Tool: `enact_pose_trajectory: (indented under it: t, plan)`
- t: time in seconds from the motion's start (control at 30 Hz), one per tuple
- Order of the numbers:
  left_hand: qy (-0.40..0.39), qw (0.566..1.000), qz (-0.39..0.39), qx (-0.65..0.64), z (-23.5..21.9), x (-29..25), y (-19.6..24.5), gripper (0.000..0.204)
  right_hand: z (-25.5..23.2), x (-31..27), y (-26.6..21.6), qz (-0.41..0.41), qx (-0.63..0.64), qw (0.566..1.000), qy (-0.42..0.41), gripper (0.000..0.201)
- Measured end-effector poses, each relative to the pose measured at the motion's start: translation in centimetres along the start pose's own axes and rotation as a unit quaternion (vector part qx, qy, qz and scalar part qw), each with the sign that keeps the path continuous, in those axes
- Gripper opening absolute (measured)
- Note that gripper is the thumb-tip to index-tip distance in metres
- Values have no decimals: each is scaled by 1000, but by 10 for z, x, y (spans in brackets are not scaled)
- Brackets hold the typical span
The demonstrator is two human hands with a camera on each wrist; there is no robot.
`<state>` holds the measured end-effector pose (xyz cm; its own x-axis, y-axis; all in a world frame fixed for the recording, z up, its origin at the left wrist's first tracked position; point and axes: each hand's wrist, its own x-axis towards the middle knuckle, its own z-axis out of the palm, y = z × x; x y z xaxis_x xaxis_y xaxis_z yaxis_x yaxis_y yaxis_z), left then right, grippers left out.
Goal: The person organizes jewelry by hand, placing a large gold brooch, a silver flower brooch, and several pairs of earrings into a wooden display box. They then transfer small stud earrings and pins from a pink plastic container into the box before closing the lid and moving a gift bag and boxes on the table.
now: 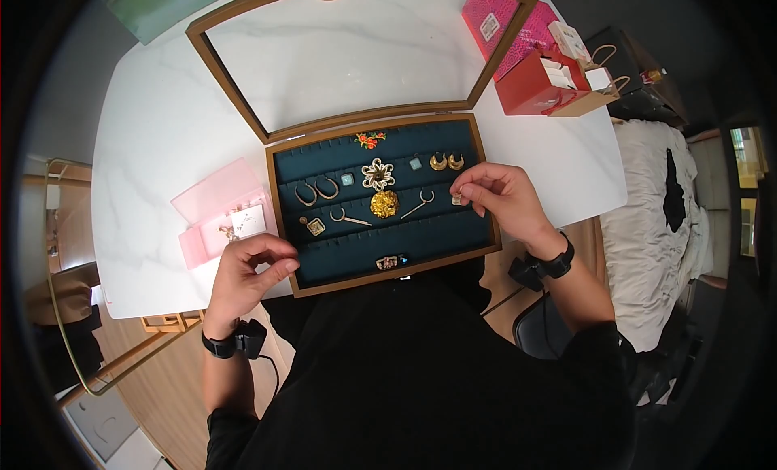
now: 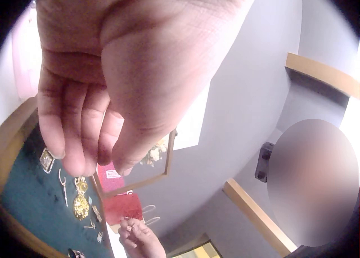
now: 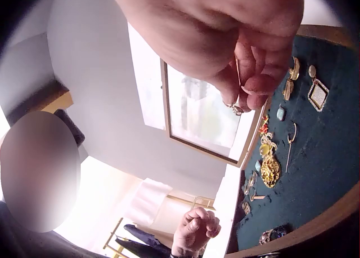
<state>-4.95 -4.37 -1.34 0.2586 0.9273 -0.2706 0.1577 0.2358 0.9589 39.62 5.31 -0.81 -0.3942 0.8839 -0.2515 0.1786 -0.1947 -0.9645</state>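
Observation:
My right hand is over the right side of a wooden jewellery box. Between thumb and fingers it pinches a small sparkling piece with a thin metal stem, mostly hidden. Below it on the dark green lining lies a diamond-shaped drop earring. My left hand is beside the box's left edge, fingers loosely bent with nothing in them. Nearest it is another square drop earring. Mid-box are a flower brooch and a round gold brooch; gold hoops are at upper right.
The box's glass lid stands raised behind. On the white table, an open pink case is to the left. A red paper bag and pink box stand at the back right. Rings lie along the front.

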Motion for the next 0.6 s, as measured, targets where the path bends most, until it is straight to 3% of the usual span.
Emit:
enact_pose_trajectory:
  t: [0.27, 0.6]
  plan:
    - [-17, 998, 20, 57, 11, 9, 21, 14, 2, 1, -10, -5, 54, 997, -47, 11]
    - [-82, 966, 145, 197, 44, 37, 72, 13, 21, 4, -36, 1, 48, 997, -60, 11]
